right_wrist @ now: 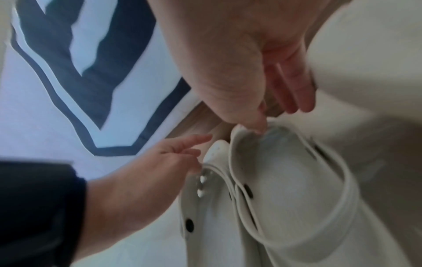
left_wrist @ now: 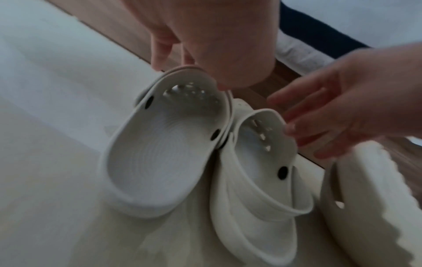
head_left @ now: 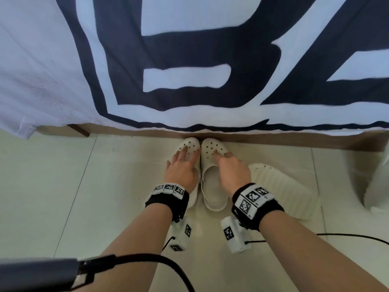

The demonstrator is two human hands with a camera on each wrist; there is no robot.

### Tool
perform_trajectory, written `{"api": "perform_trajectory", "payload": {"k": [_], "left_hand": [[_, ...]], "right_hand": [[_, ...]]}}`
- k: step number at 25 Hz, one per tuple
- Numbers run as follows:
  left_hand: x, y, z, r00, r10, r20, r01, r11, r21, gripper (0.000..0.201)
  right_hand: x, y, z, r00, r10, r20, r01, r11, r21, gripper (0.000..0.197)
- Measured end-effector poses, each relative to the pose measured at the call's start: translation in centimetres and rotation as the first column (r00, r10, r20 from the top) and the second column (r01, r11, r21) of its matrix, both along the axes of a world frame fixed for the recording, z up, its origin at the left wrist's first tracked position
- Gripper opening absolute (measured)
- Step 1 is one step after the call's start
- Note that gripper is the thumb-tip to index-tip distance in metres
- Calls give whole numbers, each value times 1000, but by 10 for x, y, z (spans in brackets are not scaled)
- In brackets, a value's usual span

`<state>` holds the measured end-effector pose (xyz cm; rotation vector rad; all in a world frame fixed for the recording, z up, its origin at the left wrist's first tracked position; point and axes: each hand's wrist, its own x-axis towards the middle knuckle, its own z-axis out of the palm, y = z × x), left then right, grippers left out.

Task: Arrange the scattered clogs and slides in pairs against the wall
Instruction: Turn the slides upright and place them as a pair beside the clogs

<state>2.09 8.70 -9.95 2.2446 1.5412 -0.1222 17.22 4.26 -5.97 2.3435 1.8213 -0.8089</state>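
Resting straight fingers [head_left: 185, 151] on clogs [head_left: 211, 145], left hand [head_left: 182, 170], right hand [head_left: 232, 171], right thumb [right_wrist: 253, 119] at rim only in wrist view
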Motion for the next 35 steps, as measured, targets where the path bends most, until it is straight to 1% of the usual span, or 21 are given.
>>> {"api": "perform_trajectory", "payload": {"k": [2,4,6,7,9,10,11,12,14,16,17,18,20,21,22,24,26,27,29,32,35], "left_hand": [[23,-3,26,994,-105,-5,105,992,63,66],[53,-5,49,980,-198,8,197,977,86,75],[91,-10,72,947,-319,46,312,943,114,84],[110,-14,79,917,-395,52,385,913,132,87],[146,-26,85,829,-559,5,555,823,120,89],[163,-34,83,781,-623,-37,624,778,73,90],[179,-43,79,749,-658,-80,661,750,11,88],[193,-48,74,743,-660,-112,660,750,-41,83],[212,-45,71,793,-597,-119,585,802,-122,64],[225,-32,66,826,-554,-106,522,822,-225,46],[227,-25,61,821,-561,-107,508,803,-313,42],[230,-21,57,798,-593,-112,509,761,-404,40],[227,-29,48,747,-651,-138,508,692,-514,44],[223,-36,43,743,-651,-156,496,691,-525,46],[219,-45,39,762,-629,-153,480,708,-518,46],[209,-60,36,820,-564,-92,460,747,-480,37],[203,-72,33,824,-564,-50,488,753,-442,31],[202,-76,30,809,-585,-54,508,742,-438,32],[203,-84,27,774,-631,-59,540,705,-460,43],[199,-83,31,736,-677,-29,573,645,-506,51],[188,-92,33,693,-721,-8,590,573,-569,60]], "right_hand": [[23,-8,29,999,1,-49,0,1000,27,51],[54,-18,55,999,20,-38,-19,1000,21,47],[101,-35,80,999,20,39,-16,996,-82,59],[127,-47,89,996,24,88,-11,989,-149,66],[180,-74,100,986,-10,166,53,964,-260,75],[205,-89,104,982,-61,182,112,952,-285,77],[229,-103,107,974,-124,190,175,942,-285,77],[250,-115,109,961,-197,195,242,939,-246,74],[285,-134,107,914,-370,167,393,910,-134,69],[310,-153,100,858,-483,175,502,861,-85,74],[320,-159,92,833,-517,199,539,838,-79,82],[331,-163,82,805,-551,219,577,813,-74,91],[349,-168,65,753,-617,227,641,767,-42,106],[356,-167,57,733,-648,206,666,745,-27,112],[361,-166,50,720,-671,175,685,728,-24,117],[366,-166,34,715,-688,127,695,719,-20,125],[369,-161,22,713,-693,107,697,717,3,129],[371,-158,18,703,-704,95,707,707,12,130],[373,-151,10,681,-730,67,730,683,23,131],[375,-148,-2,672,-739,54,738,674,37,129],[376,-151,-10,653,-757,18,755,653,63,123]]}}
